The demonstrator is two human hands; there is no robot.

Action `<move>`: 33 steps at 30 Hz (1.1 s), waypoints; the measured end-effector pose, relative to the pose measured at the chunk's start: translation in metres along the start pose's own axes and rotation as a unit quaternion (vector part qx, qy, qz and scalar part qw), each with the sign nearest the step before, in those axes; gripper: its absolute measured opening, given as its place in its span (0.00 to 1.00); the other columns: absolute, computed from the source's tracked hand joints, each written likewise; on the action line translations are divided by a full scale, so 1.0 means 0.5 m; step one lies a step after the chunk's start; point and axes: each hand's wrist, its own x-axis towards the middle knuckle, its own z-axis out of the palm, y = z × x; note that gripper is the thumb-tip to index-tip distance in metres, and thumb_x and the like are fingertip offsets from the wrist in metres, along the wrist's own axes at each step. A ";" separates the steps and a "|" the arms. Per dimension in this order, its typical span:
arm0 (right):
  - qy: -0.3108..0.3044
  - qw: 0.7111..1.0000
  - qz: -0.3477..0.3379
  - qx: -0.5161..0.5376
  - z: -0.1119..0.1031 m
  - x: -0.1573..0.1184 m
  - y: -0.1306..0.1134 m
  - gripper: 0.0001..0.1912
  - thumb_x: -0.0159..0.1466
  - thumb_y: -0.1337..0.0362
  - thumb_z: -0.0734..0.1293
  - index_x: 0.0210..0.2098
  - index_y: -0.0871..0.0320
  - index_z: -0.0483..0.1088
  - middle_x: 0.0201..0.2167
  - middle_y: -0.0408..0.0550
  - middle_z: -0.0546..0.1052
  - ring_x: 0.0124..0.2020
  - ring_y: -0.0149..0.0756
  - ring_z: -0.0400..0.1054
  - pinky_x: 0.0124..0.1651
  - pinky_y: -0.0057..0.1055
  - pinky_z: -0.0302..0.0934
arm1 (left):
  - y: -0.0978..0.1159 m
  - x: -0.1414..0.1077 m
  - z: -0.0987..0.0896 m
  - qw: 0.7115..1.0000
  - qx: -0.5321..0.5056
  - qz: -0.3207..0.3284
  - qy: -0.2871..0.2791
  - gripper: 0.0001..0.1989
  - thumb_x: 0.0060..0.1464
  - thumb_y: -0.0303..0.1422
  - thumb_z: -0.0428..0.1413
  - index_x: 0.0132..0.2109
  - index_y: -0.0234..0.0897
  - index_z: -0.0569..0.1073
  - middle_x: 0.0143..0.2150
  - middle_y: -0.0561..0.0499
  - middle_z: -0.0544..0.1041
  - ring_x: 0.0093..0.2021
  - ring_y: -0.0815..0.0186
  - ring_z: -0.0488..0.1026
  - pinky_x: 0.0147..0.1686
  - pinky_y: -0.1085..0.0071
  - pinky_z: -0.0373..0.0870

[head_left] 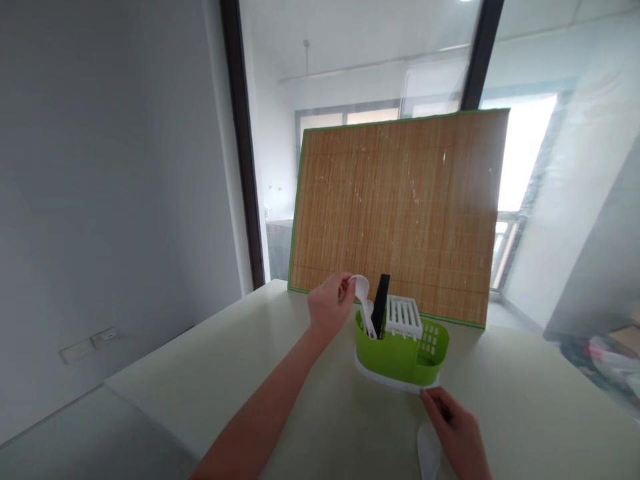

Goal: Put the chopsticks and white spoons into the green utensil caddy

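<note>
Hands working at a green caddy [400, 353] on the pale table [225, 387], well toward the far edge. Left hand [327, 308] reaching in from the near left, fingers [345, 285] pinching the bowl end of a white spoon [364, 303], holding it upright with its handle going down into the caddy's left compartment. Standing just right of the spoon in the same end, a black utensil [381, 303], tilting slightly and rising above the rim. Sitting across the caddy's middle, a white slotted insert [404, 317], with an open compartment to its right. Resting under the caddy, a white drip tray [390, 381], showing as a thin rim along the near side.

Right hand [457, 433] lying at the near right, fingers [431, 399] curling loosely, the fingertips touching the near right edge of the drip tray; not gripping anything that can be made out. Lying on the table just left of the right wrist, a second white utensil [429, 450], blurred.

Leaning against the glass wall behind the caddy, a large bamboo mat [400, 200] with green edging, standing on the table's far edge.
</note>
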 end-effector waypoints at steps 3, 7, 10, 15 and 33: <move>0.009 1.000 -0.012 -0.013 -0.002 0.003 -0.001 0.25 0.58 0.40 0.58 0.29 0.55 0.71 0.21 0.40 0.70 0.24 0.31 0.60 0.29 0.27 0.55 | -0.018 0.029 0.045 0.999 0.035 0.023 -0.025 0.13 0.62 0.40 0.46 0.41 0.39 0.72 0.32 0.54 0.77 0.30 0.71 0.71 0.29 0.74 0.58; 0.007 0.999 -0.024 -0.029 -0.003 0.004 0.000 0.25 0.58 0.40 0.57 0.30 0.54 0.71 0.21 0.40 0.70 0.24 0.31 0.61 0.29 0.26 0.56 | -0.046 0.010 0.108 0.985 0.092 0.063 -0.134 0.15 0.63 0.39 0.42 0.41 0.39 0.71 0.36 0.52 0.78 0.34 0.68 0.72 0.30 0.72 0.58; 0.001 0.999 -0.026 -0.041 -0.001 0.003 0.005 0.25 0.59 0.40 0.57 0.30 0.54 0.70 0.20 0.39 0.69 0.24 0.31 0.61 0.30 0.26 0.56 | -0.066 -0.017 0.140 0.973 0.114 0.062 -0.191 0.16 0.64 0.39 0.40 0.40 0.38 0.70 0.37 0.50 0.78 0.34 0.67 0.72 0.30 0.72 0.58; -0.003 0.998 -0.031 -0.053 0.002 0.003 0.009 0.25 0.59 0.40 0.56 0.30 0.54 0.70 0.20 0.39 0.67 0.23 0.30 0.58 0.29 0.27 0.54 | -0.088 -0.039 0.167 0.967 0.118 0.044 -0.223 0.14 0.63 0.39 0.42 0.40 0.39 0.70 0.36 0.51 0.78 0.34 0.66 0.73 0.30 0.72 0.60; -0.006 0.999 -0.024 -0.044 0.001 0.004 0.004 0.25 0.58 0.40 0.57 0.29 0.54 0.70 0.19 0.38 0.64 0.23 0.30 0.57 0.28 0.26 0.54 | -0.069 -0.051 0.151 0.965 0.091 -0.017 -0.245 0.16 0.60 0.40 0.49 0.53 0.41 0.65 0.34 0.54 0.77 0.35 0.65 0.74 0.31 0.72 0.62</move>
